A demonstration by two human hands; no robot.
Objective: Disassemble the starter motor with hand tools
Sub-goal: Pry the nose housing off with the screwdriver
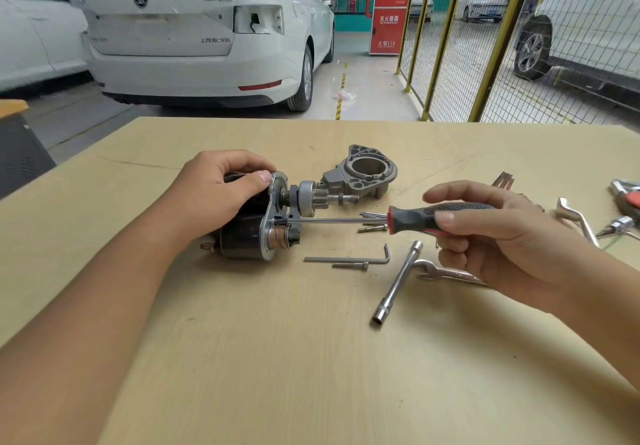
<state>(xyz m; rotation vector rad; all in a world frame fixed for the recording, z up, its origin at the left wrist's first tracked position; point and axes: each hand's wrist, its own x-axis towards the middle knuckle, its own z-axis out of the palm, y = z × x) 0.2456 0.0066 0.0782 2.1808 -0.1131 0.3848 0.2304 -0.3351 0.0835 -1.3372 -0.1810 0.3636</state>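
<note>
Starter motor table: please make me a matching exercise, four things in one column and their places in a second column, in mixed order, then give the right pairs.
Things:
1. screwdriver
2. starter motor
3. hex key
4. nose housing

Places:
A. lying free behind the pinion shaft
B. held in the right hand
C. gripped by the left hand
D. flat on the table, nearer the person than the screwdriver's shaft

Pairs: 1-B, 2-C, 3-D, 4-A
</note>
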